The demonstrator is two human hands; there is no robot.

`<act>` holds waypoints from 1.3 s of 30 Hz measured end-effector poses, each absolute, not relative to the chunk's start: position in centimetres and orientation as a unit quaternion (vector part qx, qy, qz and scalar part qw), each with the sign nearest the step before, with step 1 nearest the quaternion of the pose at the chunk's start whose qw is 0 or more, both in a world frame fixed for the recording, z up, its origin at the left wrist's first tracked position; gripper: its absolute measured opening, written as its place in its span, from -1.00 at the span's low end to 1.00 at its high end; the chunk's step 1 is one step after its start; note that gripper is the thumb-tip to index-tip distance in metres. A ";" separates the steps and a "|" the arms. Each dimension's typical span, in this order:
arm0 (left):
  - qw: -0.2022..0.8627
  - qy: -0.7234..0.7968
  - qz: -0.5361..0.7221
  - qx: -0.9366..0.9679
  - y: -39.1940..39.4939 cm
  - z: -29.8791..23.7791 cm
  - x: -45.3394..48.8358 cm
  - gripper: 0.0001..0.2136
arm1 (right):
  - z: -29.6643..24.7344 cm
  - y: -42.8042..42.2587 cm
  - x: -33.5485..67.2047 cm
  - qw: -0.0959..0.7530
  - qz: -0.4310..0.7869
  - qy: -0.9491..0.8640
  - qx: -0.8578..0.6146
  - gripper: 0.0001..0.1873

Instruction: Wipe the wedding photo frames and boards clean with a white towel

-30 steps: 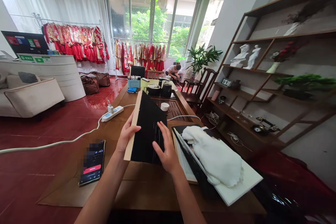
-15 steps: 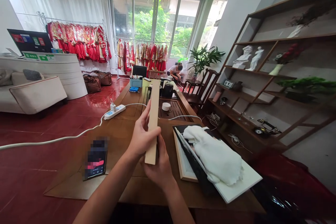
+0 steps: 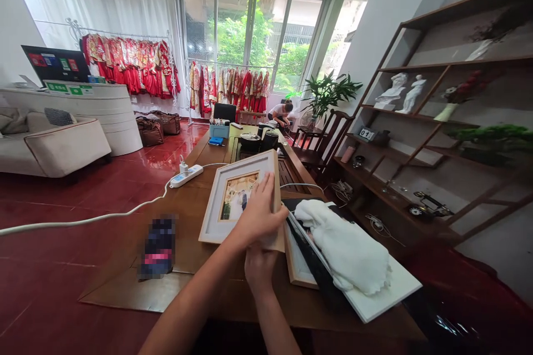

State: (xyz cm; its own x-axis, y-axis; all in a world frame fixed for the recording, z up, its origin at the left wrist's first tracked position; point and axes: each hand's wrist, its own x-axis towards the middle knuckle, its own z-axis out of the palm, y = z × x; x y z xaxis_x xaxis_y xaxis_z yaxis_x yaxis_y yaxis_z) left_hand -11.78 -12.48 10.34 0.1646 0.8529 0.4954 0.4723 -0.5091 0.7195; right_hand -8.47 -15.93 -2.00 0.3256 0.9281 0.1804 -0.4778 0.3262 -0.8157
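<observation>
A light wooden picture frame [image 3: 211, 205] is held tilted above the brown table, its front facing left. Inside its white mat is a photo [image 3: 237, 199] of people, partly covered by my hand. My left hand [image 3: 260, 211] lies along the frame's right side, fingers stretched out and the thumb pointing right. Beneath it, my right hand [image 3: 260, 272] grips the frame's lower corner, with its fingers partly hidden. To the right, a white cloth [image 3: 345, 244] rests on a white board [image 3: 378, 288], with a black sheet and another wooden frame [image 3: 300, 266] underneath.
A phone [image 3: 157, 249], blurred out, stands at the left of the table [image 3: 200, 283]. Behind it lies a white power strip [image 3: 186, 176] with a cable running left. Black pots [image 3: 268, 140] stand farther back. A person [image 3: 281, 113] crouches near the window; shelves [image 3: 416, 116] line the right.
The frame has turned from edge-on to show its photo side on the left. My left hand has moved from gripping its edge to lying flat along it. My right hand stays below.
</observation>
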 end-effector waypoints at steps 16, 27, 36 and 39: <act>0.261 0.684 0.453 0.510 -10.4 -1.2 -25.5 -0.50 | -2.8 -15.6 -5.0 0.722 0.549 -0.269 -0.324 -0.34; 0.289 0.634 0.521 0.492 -10.3 -2.6 -25.9 -0.63 | -2.4 -13.9 -0.6 0.622 0.612 -0.356 -0.334 -0.44; 0.277 0.643 0.512 0.497 -11.2 -2.7 -26.6 -0.61 | 0.3 -9.3 2.4 0.540 0.499 -0.512 -0.444 -0.44; 0.282 0.650 0.503 0.494 -11.4 -2.6 -26.4 -0.60 | -0.7 -7.8 1.9 0.533 0.393 -0.576 -0.480 -0.47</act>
